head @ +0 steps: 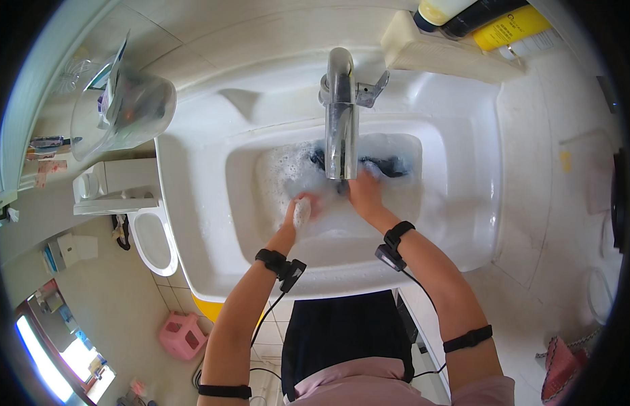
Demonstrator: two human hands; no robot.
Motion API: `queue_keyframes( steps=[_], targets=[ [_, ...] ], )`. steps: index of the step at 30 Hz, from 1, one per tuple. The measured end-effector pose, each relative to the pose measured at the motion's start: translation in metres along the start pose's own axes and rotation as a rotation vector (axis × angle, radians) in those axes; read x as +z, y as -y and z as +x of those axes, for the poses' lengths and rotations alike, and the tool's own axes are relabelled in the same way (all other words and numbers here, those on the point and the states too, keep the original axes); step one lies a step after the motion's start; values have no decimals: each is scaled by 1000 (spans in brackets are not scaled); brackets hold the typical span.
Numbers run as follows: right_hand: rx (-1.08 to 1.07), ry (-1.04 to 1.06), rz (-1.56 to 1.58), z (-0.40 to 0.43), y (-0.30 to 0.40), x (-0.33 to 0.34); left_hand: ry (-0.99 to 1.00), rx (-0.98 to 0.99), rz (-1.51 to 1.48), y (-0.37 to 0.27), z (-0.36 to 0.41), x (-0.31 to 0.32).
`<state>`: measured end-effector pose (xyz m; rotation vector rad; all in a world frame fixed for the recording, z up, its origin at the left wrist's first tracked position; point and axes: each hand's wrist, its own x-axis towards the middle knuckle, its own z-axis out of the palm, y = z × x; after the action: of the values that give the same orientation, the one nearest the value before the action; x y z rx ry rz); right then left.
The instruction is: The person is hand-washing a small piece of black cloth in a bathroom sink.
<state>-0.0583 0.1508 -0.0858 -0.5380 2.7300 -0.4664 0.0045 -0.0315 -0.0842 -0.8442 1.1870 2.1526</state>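
Cloudy, soapy water fills the white ceramic sink basin [462, 203] before me. A dark cloth [391, 166] lies partly under the water, bunched behind the faucet. My right hand [367, 193] reaches into the water at the cloth's near side; its fingers are hidden by suds and the faucet, so its grip is unclear. To the left, my left hand [306, 205] is partly sunk, with white foam over its thumb side. Whether it holds anything below the surface cannot be seen. The chrome faucet [341, 137] stands over the basin between my hands and hides part of the cloth.
The faucet lever [376, 90] points right. Several tubes, one a yellow tube [513, 28], rest on a ledge at the back right. A clear plastic container [142, 111] stands back left. Left of the sink is a toilet [155, 241], with a pink stool [182, 335] on the floor.
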Motion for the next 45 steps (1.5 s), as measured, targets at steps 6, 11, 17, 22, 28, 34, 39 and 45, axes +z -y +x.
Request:
queue_keyframes(
  steps=[6,11,17,22,28,34,39,45],
  targets=[
    [199,429,1103,5,42,-66,-408,-116,143,17,14,-14],
    [93,496,1236,13,73,-109,-470,255,12,68,43,-3],
    [-192,424,903,-4,75,-75,44,-25,-417,45,38,-19],
    [-411,261,720,-15,73,-86,-11,-182,-484,-24,2,13],
    [-425,198,166,-9,35,-55,-295,-225,-562,-48,-1,22],
    [-362,33,-33,-6,12,-16,-377,-115,-445,-44,-8,19],
    [-66,185,-7,4,6,-22,-328,-136,-446,-48,-14,31],
    [243,686,1431,11,61,-107,256,-106,-721,-26,1,13]
  ],
)
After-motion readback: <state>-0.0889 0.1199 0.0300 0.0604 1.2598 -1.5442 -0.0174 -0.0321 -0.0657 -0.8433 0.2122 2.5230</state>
